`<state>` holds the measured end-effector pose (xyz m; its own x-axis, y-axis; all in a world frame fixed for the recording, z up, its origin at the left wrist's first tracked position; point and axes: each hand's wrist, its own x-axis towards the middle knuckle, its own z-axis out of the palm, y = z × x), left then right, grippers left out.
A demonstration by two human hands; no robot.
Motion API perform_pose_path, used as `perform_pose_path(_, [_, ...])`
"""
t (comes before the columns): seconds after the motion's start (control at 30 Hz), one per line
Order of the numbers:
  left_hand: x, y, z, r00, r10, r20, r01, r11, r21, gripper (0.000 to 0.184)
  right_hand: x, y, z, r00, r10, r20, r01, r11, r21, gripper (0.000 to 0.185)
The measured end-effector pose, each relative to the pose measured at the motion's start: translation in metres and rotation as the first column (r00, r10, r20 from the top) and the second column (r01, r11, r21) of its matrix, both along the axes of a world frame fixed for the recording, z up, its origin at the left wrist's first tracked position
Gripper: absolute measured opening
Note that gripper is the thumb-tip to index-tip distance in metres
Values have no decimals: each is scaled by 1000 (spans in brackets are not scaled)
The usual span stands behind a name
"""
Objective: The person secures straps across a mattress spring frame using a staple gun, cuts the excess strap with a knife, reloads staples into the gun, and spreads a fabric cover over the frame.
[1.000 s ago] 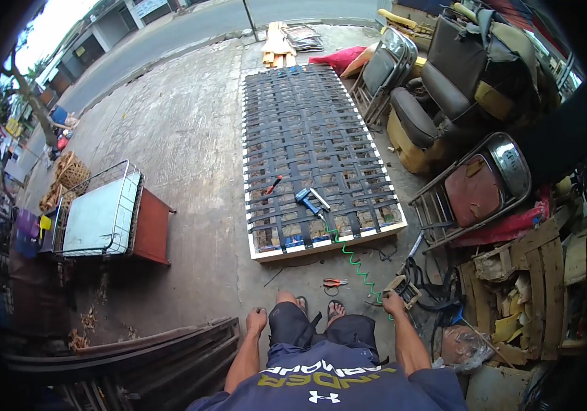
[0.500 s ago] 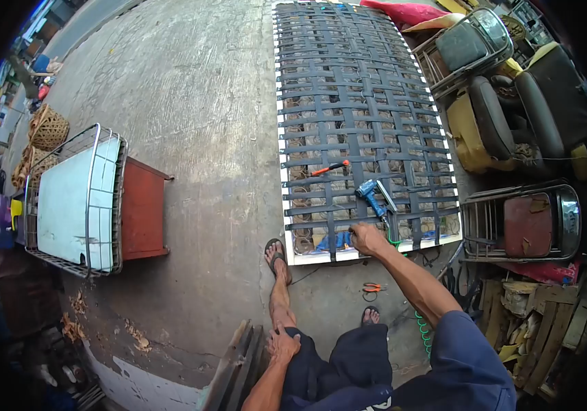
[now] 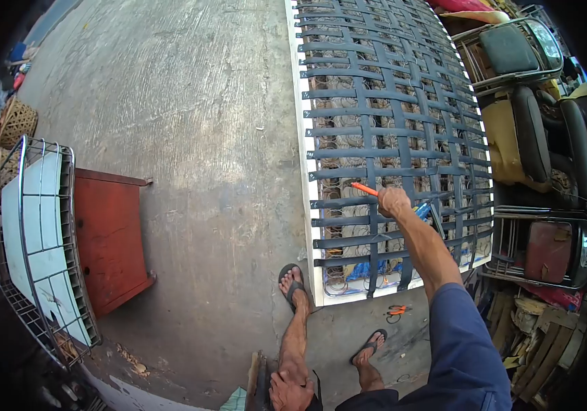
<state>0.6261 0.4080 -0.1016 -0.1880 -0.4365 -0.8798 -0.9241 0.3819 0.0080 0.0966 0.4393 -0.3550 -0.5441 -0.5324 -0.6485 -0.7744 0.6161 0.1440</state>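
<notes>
Over the woven black straps [image 3: 393,109] of a white-edged frame [image 3: 302,123], my right hand [image 3: 394,202] is closed around one end of an orange-red tool [image 3: 364,188]. The tool's other end points left, above the straps. A blue staple gun [image 3: 422,210] lies on the straps just right of that hand, partly hidden by my forearm. My left hand [image 3: 290,392] rests on my left leg near the knee, its fingers spread and nothing in them. Orange-handled pliers [image 3: 397,310] lie on the ground beyond the frame's near edge.
A red cabinet [image 3: 108,240] with a wire rack [image 3: 25,240] stands at the left, near a woven basket [image 3: 18,122]. On the right are folding chairs [image 3: 548,251], a worn dark armchair [image 3: 533,133] and broken wood [image 3: 543,353]. My sandalled feet [image 3: 293,286] are near the frame.
My right hand has reached forward and closed on the orange-red tool. The view has shifted closer to the frame, and I lean further over it. My left hand stays on my leg.
</notes>
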Motion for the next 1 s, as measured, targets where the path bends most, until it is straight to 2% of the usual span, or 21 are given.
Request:
perform_pose_path(0.03, [-5,-8,2,996,84,17,-86,987,133,76,14,9,10,992,-125,35,127,990,-58,27])
perform_pose_path(0.13, [-1,7,-2,998,41,-56,-40,999,12,71,75,21,26,882,-438,172,469,850,-241,36])
perform_pose_path(0.2, [-5,15,2,997,45,-58,-44,999,18,71,97,22,11,767,-609,201,641,718,-271,41])
perform_pose_path(0.27, [-8,16,4,998,28,-52,-28,1000,-6,70,91,23,7,739,-641,209,671,672,-312,43])
perform_pose_path(0.33, [-3,21,3,1000,7,-28,-5,995,99,70,78,32,2,725,-629,281,688,650,-321,46])
perform_pose_path(0.37, [12,36,-9,997,-34,-71,34,999,6,67,67,26,17,711,-652,262,703,667,-246,43])
perform_pose_path(0.4, [15,44,-13,998,-38,-46,38,999,6,67,54,34,6,696,-644,317,714,664,-219,44])
perform_pose_path(0.43, [18,53,-8,998,38,-42,-38,999,2,65,50,32,10,705,-638,310,704,681,-200,45])
perform_pose_path(0.47, [23,57,-7,993,105,-52,-106,994,-16,64,46,33,-7,654,-704,276,753,639,-156,47])
perform_pose_path(0.5, [23,70,-6,982,100,-163,-123,982,-141,64,42,34,-9,689,-656,307,718,675,-171,48])
perform_pose_path(0.53, [27,79,-12,983,86,-159,-113,980,-164,64,41,34,-7,681,-656,326,726,663,-182,48])
perform_pose_path(0.6, [40,96,-16,982,97,-165,-127,975,-182,67,40,35,-3,774,-592,225,632,743,-219,45])
perform_pose_path(0.67, [43,106,-12,983,102,-155,-132,972,-197,67,17,29,8,790,-555,261,603,779,-172,41])
perform_pose_path(0.73, [38,112,-10,955,249,-161,-266,959,-97,67,-11,11,23,941,-300,156,318,942,-109,37])
perform_pose_path(0.87, [46,123,-14,957,288,-31,-289,955,-62,69,-11,4,0,966,-237,105,252,952,-171,35])
perform_pose_path(0.9, [42,123,-11,948,317,-42,-319,945,-66,69,9,0,4,824,-474,311,508,861,-33,36])
perform_pose_path(0.93, [34,123,-10,938,341,-64,-344,937,-55,69,21,7,13,587,-679,440,696,701,154,39])
perform_pose_path(0.97, [28,120,-6,934,347,-79,-351,936,-37,69,34,19,-14,685,-626,372,669,743,17,40])
perform_pose_path(1.0, [24,114,-1,930,367,-30,-367,930,-5,70,47,17,-12,769,-570,290,620,776,-119,41])
